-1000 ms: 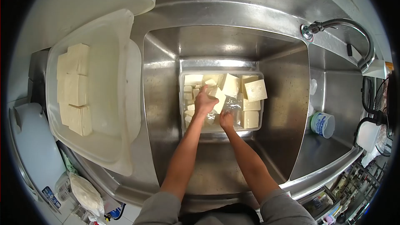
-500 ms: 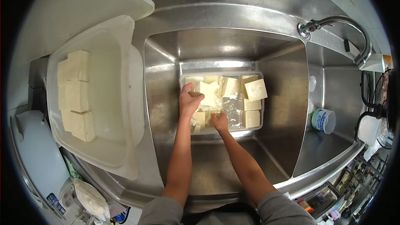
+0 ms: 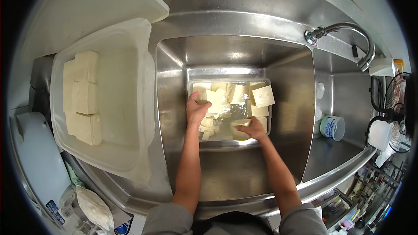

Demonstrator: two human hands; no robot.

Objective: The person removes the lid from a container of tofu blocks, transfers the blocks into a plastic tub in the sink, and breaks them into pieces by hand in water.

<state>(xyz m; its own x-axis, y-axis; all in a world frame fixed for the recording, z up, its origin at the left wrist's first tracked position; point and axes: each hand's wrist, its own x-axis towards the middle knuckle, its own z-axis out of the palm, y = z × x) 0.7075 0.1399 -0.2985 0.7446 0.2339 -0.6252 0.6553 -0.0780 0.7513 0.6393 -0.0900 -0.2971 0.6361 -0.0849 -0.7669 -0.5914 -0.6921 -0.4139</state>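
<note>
A clear plastic tub (image 3: pixel 269 124) in the steel sink holds water and several pale tofu blocks (image 3: pixel 262 96). At the tub's near side, my right hand (image 3: pixel 256 129) grips one tofu block (image 3: pixel 240 129) between thumb and fingers; motion blurs the block a little. My left hand (image 3: pixel 198 109) is at the tub's left side, thumb and index finger spread over the tofu there; its other fingers are partly hidden. Small broken tofu pieces (image 3: pixel 206 131) lie near the left wrist.
Left of the sink (image 3: pixel 235 180) stands a large translucent bin (image 3: pixel 126 104) with several tofu blocks (image 3: pixel 85 98) in liquid. A curved faucet (image 3: pixel 370 41) rises at the right, over a smaller basin (image 3: pixel 344 78) with a labelled plastic cup (image 3: pixel 332 128).
My right hand has moved right along the tub's near side with a tofu block in its grip. My left hand stays in nearly the same place.
</note>
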